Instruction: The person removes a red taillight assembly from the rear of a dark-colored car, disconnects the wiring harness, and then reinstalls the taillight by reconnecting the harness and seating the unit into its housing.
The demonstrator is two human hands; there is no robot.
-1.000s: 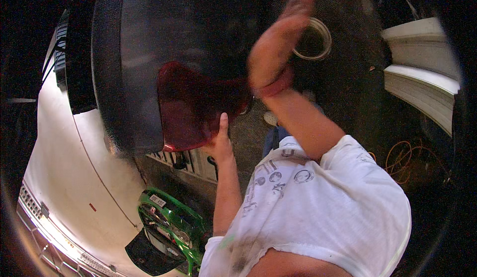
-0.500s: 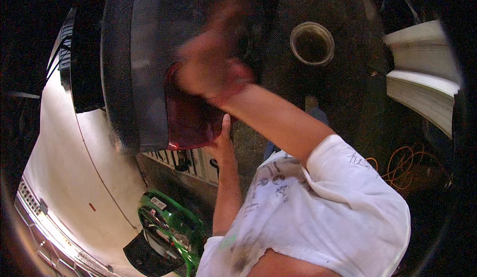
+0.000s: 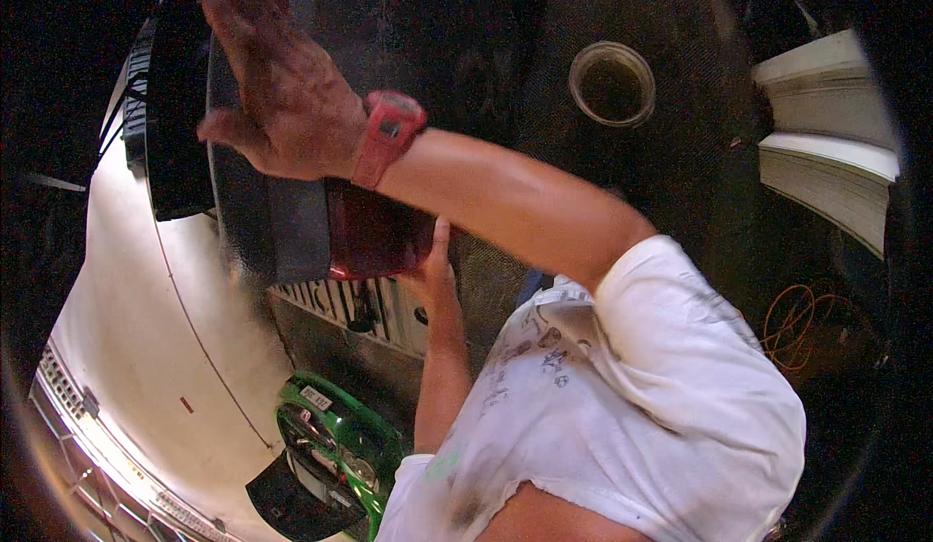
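A dark red, glossy tail light [image 3: 374,236] sits at the corner of a large dark vehicle panel [image 3: 292,241]. My left hand [image 3: 432,268] grips its right lower edge, thumb pointing up along the side; the other fingers are mostly hidden by the light. My right hand [image 3: 287,104], with a red watch [image 3: 389,134] on the wrist, is raised in front of the dark panel. Its fingers stretch up and away, thumb held apart, with nothing in it. My right forearm covers the top of the tail light.
A round container [image 3: 612,85] with a pale rim stands on the dark floor at the right. White ridged panels [image 3: 826,143] lie beyond it. An orange hose [image 3: 792,323] is coiled on the floor. A green car [image 3: 340,445] with its hood up is at the lower left.
My right hand has moved up and left, from a blurred position over the tail light to the dark panel, fingers now spread. My left hand stays on the tail light.
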